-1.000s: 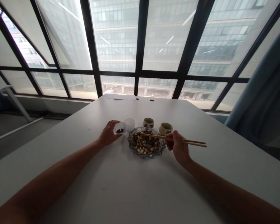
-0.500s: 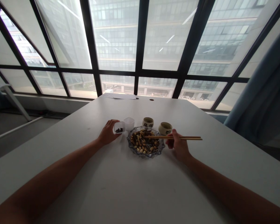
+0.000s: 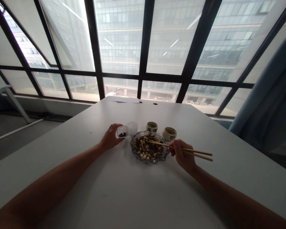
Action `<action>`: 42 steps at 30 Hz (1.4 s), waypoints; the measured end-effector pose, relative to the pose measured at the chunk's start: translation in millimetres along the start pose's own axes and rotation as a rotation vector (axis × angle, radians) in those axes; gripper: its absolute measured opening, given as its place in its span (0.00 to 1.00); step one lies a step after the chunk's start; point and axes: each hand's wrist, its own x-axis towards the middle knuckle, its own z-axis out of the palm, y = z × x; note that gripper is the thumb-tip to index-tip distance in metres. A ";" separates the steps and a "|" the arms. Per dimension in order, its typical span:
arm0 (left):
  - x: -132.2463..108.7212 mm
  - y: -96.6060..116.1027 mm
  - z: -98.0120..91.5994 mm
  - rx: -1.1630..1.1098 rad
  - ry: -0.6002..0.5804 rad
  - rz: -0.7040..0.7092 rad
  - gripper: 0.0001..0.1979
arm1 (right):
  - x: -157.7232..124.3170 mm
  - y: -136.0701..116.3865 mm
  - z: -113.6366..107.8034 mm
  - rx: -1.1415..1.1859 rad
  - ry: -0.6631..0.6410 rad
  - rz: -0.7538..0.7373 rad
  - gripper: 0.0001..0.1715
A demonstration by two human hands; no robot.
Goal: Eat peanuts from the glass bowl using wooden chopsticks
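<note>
My left hand (image 3: 110, 137) grips a small clear plastic cup (image 3: 122, 131) with a few dark bits in it, tilted toward me on the white table (image 3: 124, 190). My right hand (image 3: 182, 155) is closed on a pair of wooden chopsticks (image 3: 181, 149); their tips reach into the glass dish (image 3: 148, 149) full of mixed nuts and dark seeds. The dish sits between the two hands.
A second empty clear cup (image 3: 132, 127) stands just right of the held one. Two small ceramic cups (image 3: 152, 127) (image 3: 169, 133) stand behind the dish. Papers (image 3: 124, 99) lie at the table's far edge by the window. A blue curtain (image 3: 271, 105) hangs on the right.
The chopsticks have tilted from level to pointing down into the dish, and my right hand has dropped slightly lower and nearer. My left hand keeps the cup in place.
</note>
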 end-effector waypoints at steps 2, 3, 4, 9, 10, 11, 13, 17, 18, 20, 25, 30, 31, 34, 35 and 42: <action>0.0 -0.1 0.1 0.001 -0.001 0.003 0.29 | -0.4 0.3 -1.9 -0.061 -0.033 -0.084 0.27; 0.0 -0.1 0.2 0.001 -0.001 0.003 0.29 | -0.6 0.2 -3.1 -0.093 -0.051 -0.125 0.26; 0.0 -0.1 0.2 0.000 0.000 0.004 0.29 | -0.7 -0.2 -4.5 -0.127 -0.069 -0.164 0.25; -0.5 -1.1 0.6 0.000 0.000 0.006 0.28 | -0.8 -4.7 -8.9 -0.257 -0.136 -0.310 0.25; -0.6 -1.4 0.7 0.000 0.000 0.005 0.28 | -0.6 -5.6 -8.9 -0.272 -0.147 -0.329 0.25; -0.7 -1.6 0.8 0.001 0.001 0.004 0.28 | -0.2 -6.5 -8.7 -0.283 -0.159 -0.349 0.24; -0.8 -1.8 0.8 0.000 0.002 0.002 0.28 | 0.6 -7.9 -8.1 -0.298 -0.185 -0.398 0.24; -0.7 -1.3 0.5 0.002 0.005 0.002 0.29 | 2.1 -9.5 -7.4 -0.319 -0.219 -0.504 0.21; -0.7 -1.2 0.4 0.003 0.005 0.002 0.29 | 2.4 -9.8 -7.5 -0.323 -0.223 -0.521 0.21; -0.6 -1.0 0.2 0.003 0.002 0.000 0.28 | 3.0 -10.9 -7.7 -0.331 -0.224 -0.543 0.20; -0.6 -0.7 0.5 0.000 0.005 0.002 0.28 | 4.9 -15.2 -7.6 -0.348 -0.241 -0.554 0.19; -0.4 0.6 0.5 -0.005 0.010 -0.001 0.27 | 3.8 -15.4 -6.8 -0.357 -0.231 -0.527 0.21; -0.2 0.9 0.5 -0.008 0.012 0.001 0.27 | 3.0 -14.6 -6.8 -0.352 -0.231 -0.511 0.21; 0.2 1.2 0.5 -0.013 0.012 0.012 0.27 | 0.2 -11.4 -6.6 -0.317 -0.221 -0.405 0.24; 0.3 1.1 0.5 -0.014 0.010 0.015 0.28 | -0.7 -10.3 -6.2 -0.290 -0.211 -0.353 0.24; 0.4 2.3 -0.1 -0.009 -0.010 -0.001 0.27 | 1.4 -3.1 5.5 0.118 0.010 0.117 0.29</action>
